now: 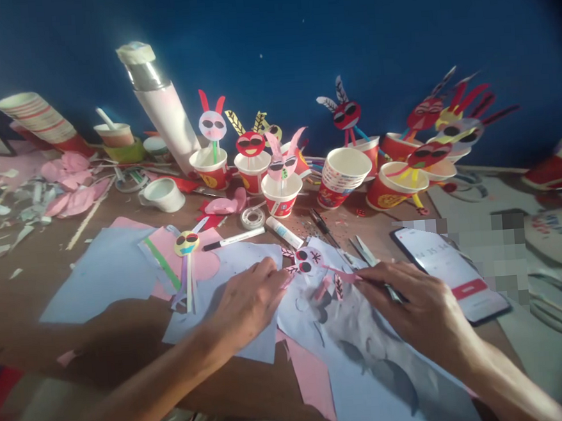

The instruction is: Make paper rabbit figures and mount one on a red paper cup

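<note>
A small pink paper animal face with dark eyes, whiskers and patterned ears is in the middle, above the white paper sheets. My left hand is closed at the face's left side, its fingertips pinching by the ear. Between the fingertips of my right hand is a pink paper strip, which reaches toward the face. A dark, slim tool, partly hidden, shows under the right fingers. Below the strip lies a loose patterned paper ear.
Red and white paper cups, several bearing paper faces, line the back. A phone lies right of my right hand. A finished paper figure lies at left. Scissors, a marker, tape, a mug and a tall flask stand or lie beyond.
</note>
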Available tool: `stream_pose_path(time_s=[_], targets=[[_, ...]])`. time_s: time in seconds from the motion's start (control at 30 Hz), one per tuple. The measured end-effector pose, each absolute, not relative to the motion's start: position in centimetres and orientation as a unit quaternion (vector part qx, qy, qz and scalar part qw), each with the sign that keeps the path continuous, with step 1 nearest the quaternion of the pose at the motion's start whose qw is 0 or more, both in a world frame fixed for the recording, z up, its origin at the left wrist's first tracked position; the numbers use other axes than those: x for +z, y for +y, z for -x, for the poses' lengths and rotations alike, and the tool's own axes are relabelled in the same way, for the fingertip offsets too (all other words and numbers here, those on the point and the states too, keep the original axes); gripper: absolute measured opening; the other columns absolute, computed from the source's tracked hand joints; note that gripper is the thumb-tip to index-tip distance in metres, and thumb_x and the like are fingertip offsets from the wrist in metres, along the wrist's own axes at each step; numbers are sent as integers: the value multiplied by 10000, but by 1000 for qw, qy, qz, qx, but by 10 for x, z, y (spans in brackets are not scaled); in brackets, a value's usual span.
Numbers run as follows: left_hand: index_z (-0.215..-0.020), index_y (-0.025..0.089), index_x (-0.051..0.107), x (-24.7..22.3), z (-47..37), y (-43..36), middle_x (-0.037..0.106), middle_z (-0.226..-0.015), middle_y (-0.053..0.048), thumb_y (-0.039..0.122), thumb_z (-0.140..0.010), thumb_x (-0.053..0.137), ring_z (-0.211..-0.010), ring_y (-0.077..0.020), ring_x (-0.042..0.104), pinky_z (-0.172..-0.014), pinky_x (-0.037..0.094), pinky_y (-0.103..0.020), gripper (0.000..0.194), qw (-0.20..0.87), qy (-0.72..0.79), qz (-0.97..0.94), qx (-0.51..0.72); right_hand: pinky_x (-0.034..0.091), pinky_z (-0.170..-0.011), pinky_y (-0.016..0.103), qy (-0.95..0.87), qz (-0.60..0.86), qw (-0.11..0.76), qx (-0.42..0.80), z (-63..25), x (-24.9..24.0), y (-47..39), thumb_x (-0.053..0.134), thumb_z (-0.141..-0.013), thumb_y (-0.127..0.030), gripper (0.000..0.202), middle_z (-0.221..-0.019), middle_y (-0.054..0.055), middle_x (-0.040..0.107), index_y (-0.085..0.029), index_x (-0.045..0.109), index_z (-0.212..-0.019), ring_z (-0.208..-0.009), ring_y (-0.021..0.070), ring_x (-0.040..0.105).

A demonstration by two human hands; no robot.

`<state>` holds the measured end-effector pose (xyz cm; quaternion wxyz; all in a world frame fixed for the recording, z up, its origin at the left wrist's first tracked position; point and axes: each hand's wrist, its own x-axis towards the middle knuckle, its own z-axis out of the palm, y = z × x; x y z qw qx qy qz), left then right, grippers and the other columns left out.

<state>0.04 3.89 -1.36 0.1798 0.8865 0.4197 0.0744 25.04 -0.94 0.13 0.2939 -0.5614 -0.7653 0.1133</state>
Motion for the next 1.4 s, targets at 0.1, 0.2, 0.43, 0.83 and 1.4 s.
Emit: stream_pose_path(time_s=[0.1, 0.2, 0.43, 0.83, 1.4], targets=[[-951, 211, 612, -13, -7, 36, 541, -897, -41, 222, -900, 427, -768, -165, 536, -633, 421, -267, 192, 192, 410, -888, 81, 433, -700, 307, -800, 535, 271, 25, -248, -5, -8, 541, -875, -218, 111, -738, 28, 697, -186, 647, -876, -690, 172, 646], [-930, 206, 615, -14, -15, 31, 561, -933, -48, 227, -867, 501, -833, -191, 564, -673, 437, -285, 132, 204, 391, -895, 73, 399, -686, 333, -814, 540, 212, -26, -246, -13, -6, 521, -885, -244, 150, -748, 43, 696, -178, 651, -918, -700, 205, 645], [-909, 193, 592, -19, -27, 30, 574, -993, -74, 211, -842, 530, -884, -245, 583, -697, 458, -334, 93, 192, 391, -899, 32, 358, -715, 334, -830, 523, 194, 17, -244, -24, -7, 490, -899, -216, 149, -817, 45, 696, -192, 626, -955, -719, 192, 632], [-780, 214, 541, -12, -24, 23, 611, -798, -19, 130, -806, 484, -740, -182, 583, -666, 400, -267, 105, 290, 426, -853, 83, 378, -726, 340, -788, 542, 252, 144, -245, -16, -10, 517, -882, -198, 133, -807, 21, 681, -208, 631, -950, -744, 179, 613], [-909, 175, 519, -1, -30, -8, 462, -702, 33, 238, -782, 537, -647, -110, 437, -607, 383, -196, 142, 634, 471, -583, 191, 405, -636, 242, -659, 554, 308, 405, -201, -8, -31, 579, -757, -95, 121, -668, -25, 649, -192, 621, -699, -653, 124, 576]])
